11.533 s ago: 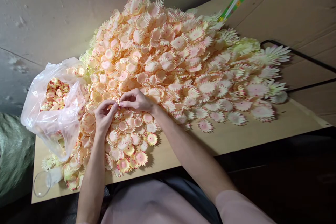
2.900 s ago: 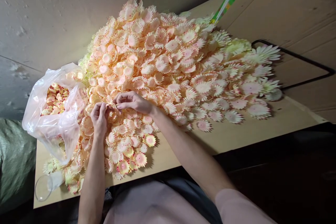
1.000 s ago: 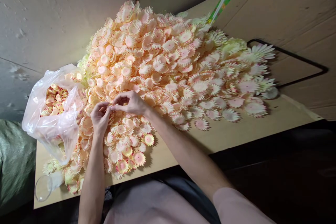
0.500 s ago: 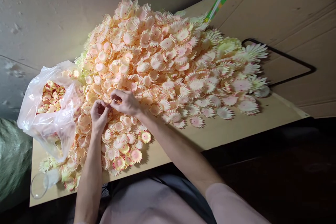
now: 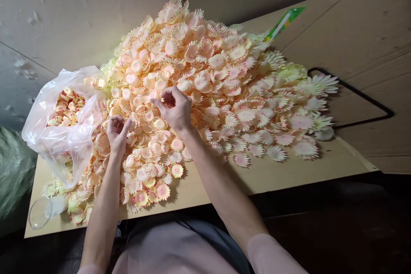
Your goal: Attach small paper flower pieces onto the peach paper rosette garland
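Observation:
A wide heap of small artificial flower petal discs (image 5: 199, 81), cream and pink with red-tipped edges, covers much of the table. My left hand (image 5: 117, 133) is over the heap's near left part, fingers curled in and thumb raised beside them. Whatever it holds, if anything, is too small to make out. Farther right and a little higher, my right hand (image 5: 176, 109) hovers over the petals with its fingers bent round toward the thumb. I cannot make out anything in that grip. The two hands are apart, with petals showing between them.
Left of the heap stands a translucent plastic bag (image 5: 77, 141) holding red-edged flower pieces (image 5: 69, 107). A clear cup (image 5: 40, 213) lies at the table's (image 5: 272, 175) near left corner. Behind the petals are a green packet (image 5: 285, 23) and, at right, a black metal bar (image 5: 362, 94).
My hands were close together at the fingertips and have moved apart. The right hand went up and to the right; the left shifted slightly left. The camera view also shifted.

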The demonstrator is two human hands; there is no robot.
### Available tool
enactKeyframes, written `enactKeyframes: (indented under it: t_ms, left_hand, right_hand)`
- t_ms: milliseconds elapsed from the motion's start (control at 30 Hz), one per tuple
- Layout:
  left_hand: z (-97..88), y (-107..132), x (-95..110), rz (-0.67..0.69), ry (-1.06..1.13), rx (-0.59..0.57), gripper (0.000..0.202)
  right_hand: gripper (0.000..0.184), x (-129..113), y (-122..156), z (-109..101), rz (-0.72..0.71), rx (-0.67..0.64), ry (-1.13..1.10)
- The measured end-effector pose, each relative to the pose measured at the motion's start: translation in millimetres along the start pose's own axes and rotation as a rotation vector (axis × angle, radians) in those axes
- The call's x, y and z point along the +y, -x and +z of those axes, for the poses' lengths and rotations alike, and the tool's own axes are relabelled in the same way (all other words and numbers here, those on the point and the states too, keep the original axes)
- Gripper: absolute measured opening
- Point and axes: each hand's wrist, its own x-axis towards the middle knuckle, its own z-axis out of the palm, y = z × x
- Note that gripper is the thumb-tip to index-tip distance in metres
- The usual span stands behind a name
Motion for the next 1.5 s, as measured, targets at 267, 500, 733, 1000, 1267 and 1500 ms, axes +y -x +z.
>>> enactKeyframes:
  t_ms: [267, 500, 733, 1000, 1267, 1500]
  left_hand:
    - [2.7, -0.5, 2.8, 0.087, -0.149, -0.056, 0.023]
    - [2.7, -2.2, 1.2, 0.168, -0.21, -0.061, 0.021]
    - [4.8, -0.6, 3.3, 0.127, -0.206, -0.057, 0.026]
    - [4.4, 1.2, 4.7, 0.109, -0.208, -0.078, 0.027]
    - [6.0, 2.3, 9.0, 0.109, -0.219, -0.077, 0.027]
    - [7.8, 4.2, 8.2, 0.11, -0.222, -0.069, 0.027]
  right_hand:
    - [0.029, -17.0, -1.2, -6.0, -0.079, -0.049, -0.072]
    - [0.025, -58.6, 52.8, -54.9, -0.169, -0.319, 0.036]
    - [0.015, -85.4, 130.4, -85.0, -0.508, -0.972, 0.254]
    - [0.028, -72.5, 133.8, -80.2, -0.436, -0.819, 0.328]
    - [0.018, -62.8, 129.9, -83.8, -0.011, -0.401, 0.058]
    - [0.012, -48.7, 131.1, -87.4, 0.372, -0.149, -0.121]
